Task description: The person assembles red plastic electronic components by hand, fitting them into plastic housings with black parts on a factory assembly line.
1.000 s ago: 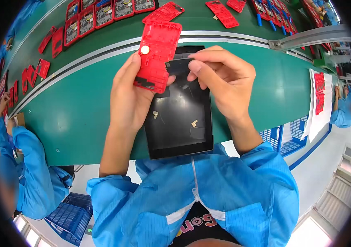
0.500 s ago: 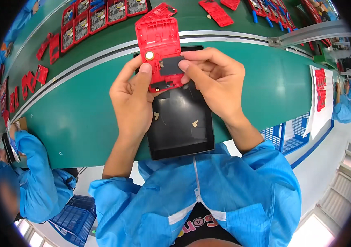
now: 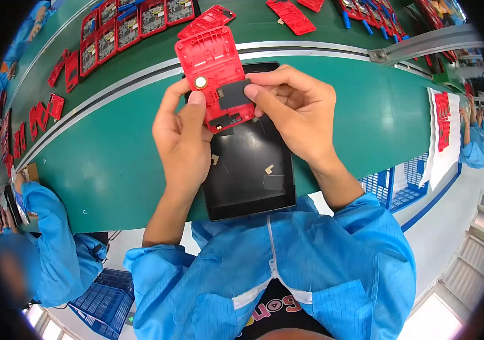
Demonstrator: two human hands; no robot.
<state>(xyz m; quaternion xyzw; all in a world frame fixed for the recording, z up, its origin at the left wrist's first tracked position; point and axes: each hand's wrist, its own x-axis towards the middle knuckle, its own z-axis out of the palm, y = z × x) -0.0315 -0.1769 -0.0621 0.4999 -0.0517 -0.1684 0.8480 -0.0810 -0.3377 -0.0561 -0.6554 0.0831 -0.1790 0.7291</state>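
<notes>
Above a black tray (image 3: 242, 198), my left hand (image 3: 182, 136) grips a red plastic housing (image 3: 210, 54) by its left and lower edge, thumb on the inner face. A round, pale metallic disc (image 3: 200, 83) sits in the housing beside that thumb. My right hand (image 3: 304, 116) pinches the right edge of a flat dark grey rectangular piece (image 3: 234, 94), which lies against the housing's inner face. Whether it is fixed there I cannot tell. Below it runs a narrow black part (image 3: 225, 120) along the housing's end.
Small tan pieces (image 3: 269, 169) and a dark square lie in the tray. Beyond a metal rail (image 3: 332, 51), a dark green belt carries red housings with circuit boards (image 3: 129, 28) and loose red parts (image 3: 292, 17). A co-worker in blue (image 3: 55, 243) sits at left; blue crates (image 3: 406, 181) stand at right.
The housing has tilted, its top leaning left, and has shifted slightly left with both hands still on it. Red parts on the far belt have moved left.
</notes>
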